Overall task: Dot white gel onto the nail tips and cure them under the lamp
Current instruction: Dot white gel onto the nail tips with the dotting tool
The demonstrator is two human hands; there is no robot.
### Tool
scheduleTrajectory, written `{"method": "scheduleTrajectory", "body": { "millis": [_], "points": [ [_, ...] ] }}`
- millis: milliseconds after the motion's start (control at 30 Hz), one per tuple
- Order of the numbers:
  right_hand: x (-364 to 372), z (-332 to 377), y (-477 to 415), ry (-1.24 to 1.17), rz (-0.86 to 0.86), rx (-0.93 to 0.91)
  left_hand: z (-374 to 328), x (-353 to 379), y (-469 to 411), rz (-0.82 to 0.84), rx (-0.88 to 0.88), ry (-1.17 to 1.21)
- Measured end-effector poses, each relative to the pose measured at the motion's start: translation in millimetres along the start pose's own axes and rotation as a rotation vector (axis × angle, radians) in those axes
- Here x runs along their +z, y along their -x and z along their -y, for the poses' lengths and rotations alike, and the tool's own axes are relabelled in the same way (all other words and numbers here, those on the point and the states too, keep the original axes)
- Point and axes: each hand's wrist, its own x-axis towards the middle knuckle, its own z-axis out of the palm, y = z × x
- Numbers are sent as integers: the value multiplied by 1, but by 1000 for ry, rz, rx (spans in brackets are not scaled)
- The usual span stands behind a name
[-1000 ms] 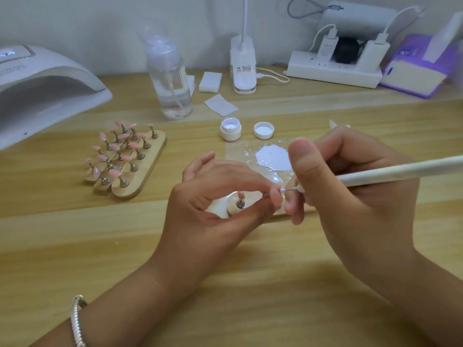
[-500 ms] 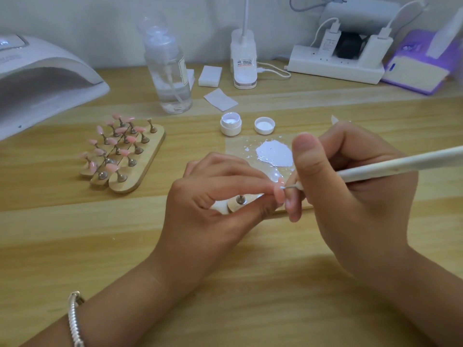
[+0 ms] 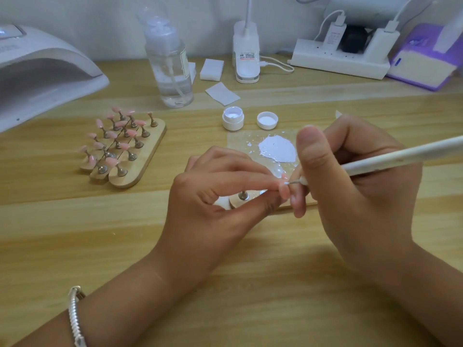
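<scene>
I'm working at a pale wooden bench [image 3: 225,284] whose long boards run left to right in lighter and darker stripes, and it butts up against a plain off-white wall [image 3: 75,16] at the back. Along the foot of that wall stand a white desk light [image 3: 246,53], its thin stem rising out of view, a white power strip [image 3: 338,62] with two white chargers [image 3: 334,33] and a black plug [image 3: 353,42] in it, and a purple tissue pack [image 3: 421,68] at the far right. The light is soft and even, and shadows on the wood are faint.

Wooden table [image 3: 225,284]; lamp [image 3: 42,71], bottle [image 3: 170,66], jar [image 3: 233,118]
</scene>
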Motion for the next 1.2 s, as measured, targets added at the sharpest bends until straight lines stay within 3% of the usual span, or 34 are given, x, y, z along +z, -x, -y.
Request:
{"method": "scheduleTrajectory", "body": {
  "millis": [767,1000,1200],
  "points": [
    [0,-2,0,-9,14,22,0,0,1,-4,-17,-22],
    [-6,6,-8,-102,-82,2,-3,0,0,-36,-76,6],
    [-22,2,-27,33,-87,27,-2,-1,2,-56,-90,-12]
  ]
}}
